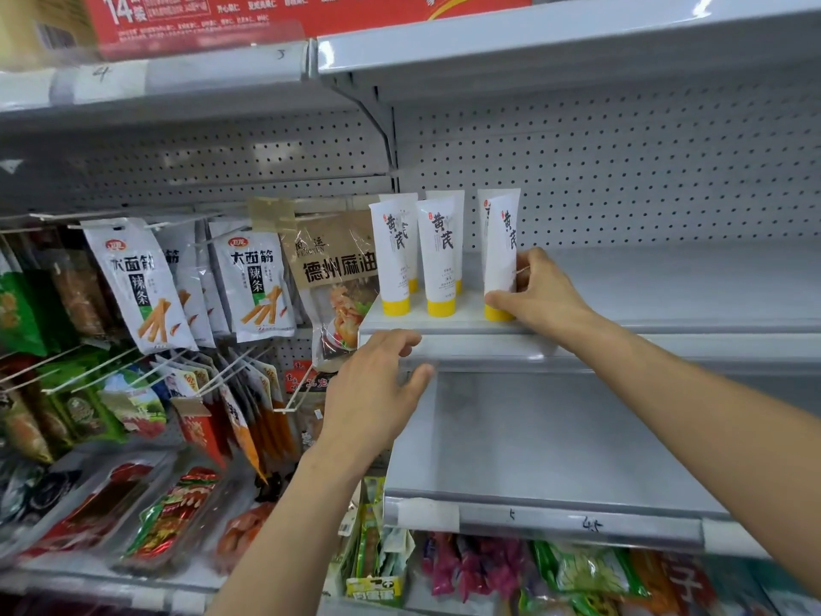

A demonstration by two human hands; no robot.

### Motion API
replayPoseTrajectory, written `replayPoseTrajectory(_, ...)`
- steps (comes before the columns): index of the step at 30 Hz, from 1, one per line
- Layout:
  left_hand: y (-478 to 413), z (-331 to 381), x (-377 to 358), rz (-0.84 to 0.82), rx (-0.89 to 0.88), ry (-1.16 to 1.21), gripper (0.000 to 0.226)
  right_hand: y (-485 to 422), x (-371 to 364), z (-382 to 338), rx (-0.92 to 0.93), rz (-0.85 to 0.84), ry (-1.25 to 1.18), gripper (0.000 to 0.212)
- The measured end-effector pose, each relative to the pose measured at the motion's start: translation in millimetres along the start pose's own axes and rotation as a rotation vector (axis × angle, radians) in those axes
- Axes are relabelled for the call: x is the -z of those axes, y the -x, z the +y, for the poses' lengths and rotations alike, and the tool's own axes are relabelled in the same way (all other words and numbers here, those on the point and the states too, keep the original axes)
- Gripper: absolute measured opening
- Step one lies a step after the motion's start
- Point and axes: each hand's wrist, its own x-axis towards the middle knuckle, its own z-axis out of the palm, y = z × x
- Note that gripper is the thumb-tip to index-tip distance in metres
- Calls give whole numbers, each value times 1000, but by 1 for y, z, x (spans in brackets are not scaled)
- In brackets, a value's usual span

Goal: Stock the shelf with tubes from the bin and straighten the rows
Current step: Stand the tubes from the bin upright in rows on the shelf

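Bottom of frame: packed snack bags [573,571] under a bare grey lower shelf [533,442]. Left forearm rises from bottom centre; left hand [377,389] loose, fingers spread, grasping nothing, hovering at the front lip of the middle shelf [644,344]. Right arm crosses from lower right; right hand [540,291] wraps the rightmost tube [501,255], thumb at its yellow cap, tube upright on the shelf. Left of it, two more front tubes [437,260] stand upright, others just behind. Rest of that shelf bare toward the right. Left half: hanging snack packets [137,286] on pegs, a brown sachet [333,269] touching the tube row's left end. Behind: perforated back panel [622,171]. Top: red carton [311,15].
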Motion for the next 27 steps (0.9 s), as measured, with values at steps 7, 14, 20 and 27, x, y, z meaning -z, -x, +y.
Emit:
replayPoseTrajectory(7, 21, -15, -1, -35, -16, -38, 37, 68, 3, -1, 220, 192, 450, 44)
replayPoseTrajectory(14, 84, -57, -18, -169, 92, -7, 35, 152, -56, 40, 321, -15, 653, 44)
replayPoseTrajectory(20, 147, -116, -54, -363, 235, -5, 34, 191, -126, 85, 279, -264, 702, 33)
replayPoseTrajectory(27, 227, -200, -127, -684, 586, 39, 37, 224, -228, 161, 161, -662, 692, 27)
